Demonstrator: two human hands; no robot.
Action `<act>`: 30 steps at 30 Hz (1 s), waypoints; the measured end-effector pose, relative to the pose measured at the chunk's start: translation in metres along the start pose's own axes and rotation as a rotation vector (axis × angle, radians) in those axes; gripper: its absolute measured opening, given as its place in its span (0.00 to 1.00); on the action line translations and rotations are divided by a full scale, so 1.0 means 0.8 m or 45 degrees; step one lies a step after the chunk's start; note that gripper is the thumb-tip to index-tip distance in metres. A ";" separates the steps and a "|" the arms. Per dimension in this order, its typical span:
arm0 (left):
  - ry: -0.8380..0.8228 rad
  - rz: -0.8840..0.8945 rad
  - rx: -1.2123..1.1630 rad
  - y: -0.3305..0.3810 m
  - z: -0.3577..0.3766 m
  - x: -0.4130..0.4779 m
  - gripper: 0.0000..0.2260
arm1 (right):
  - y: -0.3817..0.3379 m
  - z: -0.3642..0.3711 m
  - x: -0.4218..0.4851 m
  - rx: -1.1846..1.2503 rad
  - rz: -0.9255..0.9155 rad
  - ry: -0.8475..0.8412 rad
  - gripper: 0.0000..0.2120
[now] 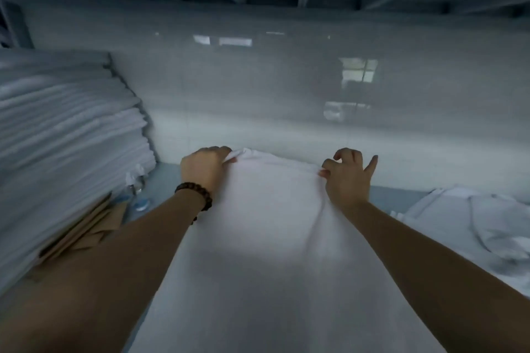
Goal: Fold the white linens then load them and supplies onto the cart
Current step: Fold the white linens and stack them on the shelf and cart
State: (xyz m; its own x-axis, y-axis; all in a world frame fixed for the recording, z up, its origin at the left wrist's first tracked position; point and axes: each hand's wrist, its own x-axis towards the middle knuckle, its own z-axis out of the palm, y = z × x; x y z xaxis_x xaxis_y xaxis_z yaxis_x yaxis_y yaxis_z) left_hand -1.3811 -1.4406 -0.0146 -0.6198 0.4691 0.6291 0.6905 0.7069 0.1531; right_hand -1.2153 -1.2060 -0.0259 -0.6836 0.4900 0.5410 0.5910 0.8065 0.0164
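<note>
A white linen lies stretched out lengthwise in front of me on a blue-grey surface, reaching the far wall. My left hand, with a dark bead bracelet on the wrist, grips the linen's far left corner. My right hand pinches the far right corner between thumb and forefinger, its other fingers spread. Both arms are stretched forward along the cloth's long edges.
A tall stack of folded white linens fills the left side. Brown paper pieces and clear plastic bottles lie at its foot. A crumpled heap of white cloth sits at the right. A glossy tiled wall stands close behind.
</note>
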 end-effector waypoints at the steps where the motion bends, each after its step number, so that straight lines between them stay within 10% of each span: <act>1: -0.020 -0.010 0.010 -0.003 0.023 0.001 0.20 | 0.000 0.020 0.004 -0.003 -0.003 -0.023 0.10; 7: -0.086 -0.130 -0.039 -0.025 0.147 -0.013 0.05 | -0.002 0.136 0.004 0.034 0.043 -0.228 0.10; 14: -0.214 -0.044 -0.202 0.008 0.204 -0.033 0.17 | -0.004 0.233 -0.013 0.073 0.071 -0.415 0.08; 21: -1.103 -0.015 0.045 0.088 0.229 -0.134 0.34 | -0.004 0.250 -0.020 0.235 0.134 -0.382 0.06; 30: -1.016 -0.035 0.125 0.090 0.236 -0.162 0.38 | -0.009 0.129 -0.141 0.221 -0.082 -0.515 0.32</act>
State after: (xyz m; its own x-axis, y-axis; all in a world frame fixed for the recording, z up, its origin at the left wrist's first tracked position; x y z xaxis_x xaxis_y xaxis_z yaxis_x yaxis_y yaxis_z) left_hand -1.3217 -1.3506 -0.2294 -0.7411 0.6617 -0.1137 0.6585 0.7494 0.0697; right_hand -1.1867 -1.2331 -0.1741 -0.8495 0.4993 0.1705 0.4849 0.8662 -0.1208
